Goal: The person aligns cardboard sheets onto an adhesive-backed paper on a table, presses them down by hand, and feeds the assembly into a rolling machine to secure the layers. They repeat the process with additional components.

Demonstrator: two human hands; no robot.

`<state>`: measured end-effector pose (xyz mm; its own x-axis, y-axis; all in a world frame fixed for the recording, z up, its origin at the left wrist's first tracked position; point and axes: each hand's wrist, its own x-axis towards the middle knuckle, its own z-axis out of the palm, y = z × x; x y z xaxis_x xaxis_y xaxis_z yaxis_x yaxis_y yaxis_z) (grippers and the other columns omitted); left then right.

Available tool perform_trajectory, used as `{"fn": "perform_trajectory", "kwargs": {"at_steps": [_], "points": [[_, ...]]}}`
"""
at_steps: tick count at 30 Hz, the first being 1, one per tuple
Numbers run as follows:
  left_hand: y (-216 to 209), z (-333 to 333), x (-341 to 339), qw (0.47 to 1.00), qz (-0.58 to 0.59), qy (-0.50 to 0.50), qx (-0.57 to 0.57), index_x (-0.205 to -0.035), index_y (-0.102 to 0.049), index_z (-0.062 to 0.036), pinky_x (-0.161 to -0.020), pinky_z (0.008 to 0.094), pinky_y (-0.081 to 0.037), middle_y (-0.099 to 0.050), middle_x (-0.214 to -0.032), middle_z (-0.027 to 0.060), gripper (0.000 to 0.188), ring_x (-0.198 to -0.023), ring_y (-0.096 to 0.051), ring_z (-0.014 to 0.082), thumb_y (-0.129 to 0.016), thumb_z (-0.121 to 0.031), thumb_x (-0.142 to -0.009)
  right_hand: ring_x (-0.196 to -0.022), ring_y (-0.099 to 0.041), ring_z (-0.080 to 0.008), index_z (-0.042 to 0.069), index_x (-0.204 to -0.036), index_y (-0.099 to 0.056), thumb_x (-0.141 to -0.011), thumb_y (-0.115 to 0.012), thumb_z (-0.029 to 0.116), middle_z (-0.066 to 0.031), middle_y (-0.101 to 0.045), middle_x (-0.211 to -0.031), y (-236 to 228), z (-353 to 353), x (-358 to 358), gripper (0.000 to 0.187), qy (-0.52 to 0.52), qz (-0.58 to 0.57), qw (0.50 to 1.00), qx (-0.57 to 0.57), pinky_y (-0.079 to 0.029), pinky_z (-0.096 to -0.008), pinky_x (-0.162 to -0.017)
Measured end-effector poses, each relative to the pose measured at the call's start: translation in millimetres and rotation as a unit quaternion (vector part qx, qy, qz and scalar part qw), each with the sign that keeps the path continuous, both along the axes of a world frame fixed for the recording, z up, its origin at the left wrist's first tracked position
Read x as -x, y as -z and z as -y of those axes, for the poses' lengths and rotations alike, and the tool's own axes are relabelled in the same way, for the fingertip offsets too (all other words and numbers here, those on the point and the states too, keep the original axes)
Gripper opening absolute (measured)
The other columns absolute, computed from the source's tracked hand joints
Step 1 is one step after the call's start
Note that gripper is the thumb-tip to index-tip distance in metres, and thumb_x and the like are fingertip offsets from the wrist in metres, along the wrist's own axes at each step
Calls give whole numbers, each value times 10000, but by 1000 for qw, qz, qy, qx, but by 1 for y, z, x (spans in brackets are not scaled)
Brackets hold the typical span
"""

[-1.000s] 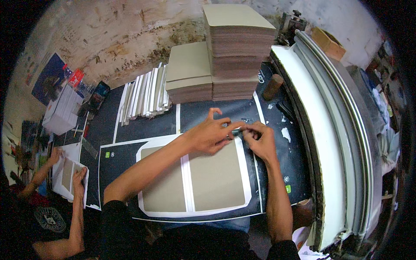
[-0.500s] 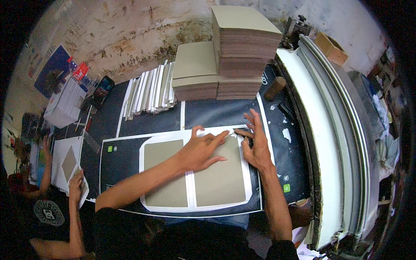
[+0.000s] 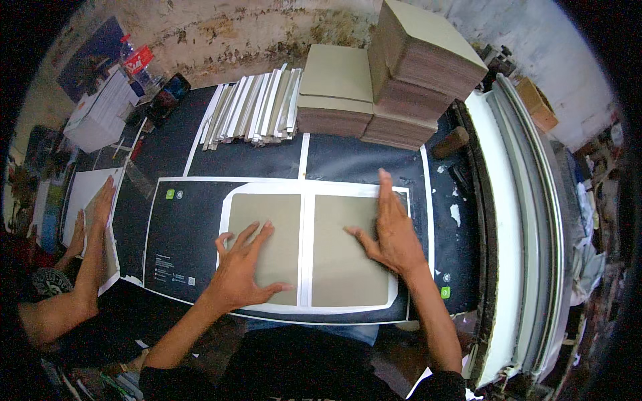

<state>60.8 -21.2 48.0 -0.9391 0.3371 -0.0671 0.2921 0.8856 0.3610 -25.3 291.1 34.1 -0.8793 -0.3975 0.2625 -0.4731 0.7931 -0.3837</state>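
Two grey-brown boards lie side by side on a white sheet (image 3: 306, 254), with a narrow white gap between them. Over the left board (image 3: 277, 207) my left hand (image 3: 241, 267) is spread, fingers apart and holding nothing. My right hand (image 3: 396, 240) rests along the outer side of the right board (image 3: 338, 274), thumb stretched inward over the board and fingers pointing away from me. It hides part of the sheet's right margin. White margins show around the boards, and the lower right corner is cut at a slant.
Board stacks (image 3: 334, 73) and a taller board pile (image 3: 421, 60) stand behind. White and grey strips (image 3: 254, 107) lie to their left. A long machine with metal rollers (image 3: 528, 220) borders the right. At left, another person's hands (image 3: 101, 204) work on a sheet.
Both hands have left the right board's upper corner. My left hand moved left and nearer, onto the left board; my right came down the right side. The view has shifted.
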Motion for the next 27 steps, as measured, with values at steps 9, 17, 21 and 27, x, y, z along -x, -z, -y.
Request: {"fn": "perform_trajectory", "kwargs": {"at_steps": [9, 17, 21, 27], "points": [[31, 22, -2, 989, -118, -38, -79, -1341, -580, -81, -1078, 574, -241, -614, -1355, 147, 695, -1324, -517, 270, -785, -507, -832, -1279, -575, -349, 55, -1589, -232, -970, -572, 46, -235, -513, -1469, 23, 49, -39, 706, -49, -36, 997, -46, -345, -502, -1193], [52, 90, 88, 966, -139, -175, -127, -1151, -628, -58, -948, 520, -341, -603, -1137, 147, 736, -1135, -542, 322, -902, -539, -666, -854, -621, -302, 22, -1258, -619, -867, -663, -7, -158, -663, -965, 31, 89, -41, 395, -50, -75, 996, 1, -453, -444, -858], [53, 90, 93, 977, -94, -154, -115, -1223, -571, -37, -952, 556, -342, -550, -1216, 177, 816, -1192, -513, 366, -911, -522, -662, -925, -572, -317, 15, -1260, -605, -887, -644, 51, -170, -574, -985, 31, 94, -43, 377, -60, -59, 996, -13, -436, -461, -862], [59, 86, 98, 981, -93, -131, -110, -1186, -561, -81, -932, 575, -343, -551, -1182, 146, 784, -1169, -524, 362, -919, -525, -648, -1007, -589, -328, 21, -1309, -571, -876, -651, 76, -169, -593, -1028, 28, 94, -39, 444, -64, -43, 992, -101, -412, -499, -957]]}}
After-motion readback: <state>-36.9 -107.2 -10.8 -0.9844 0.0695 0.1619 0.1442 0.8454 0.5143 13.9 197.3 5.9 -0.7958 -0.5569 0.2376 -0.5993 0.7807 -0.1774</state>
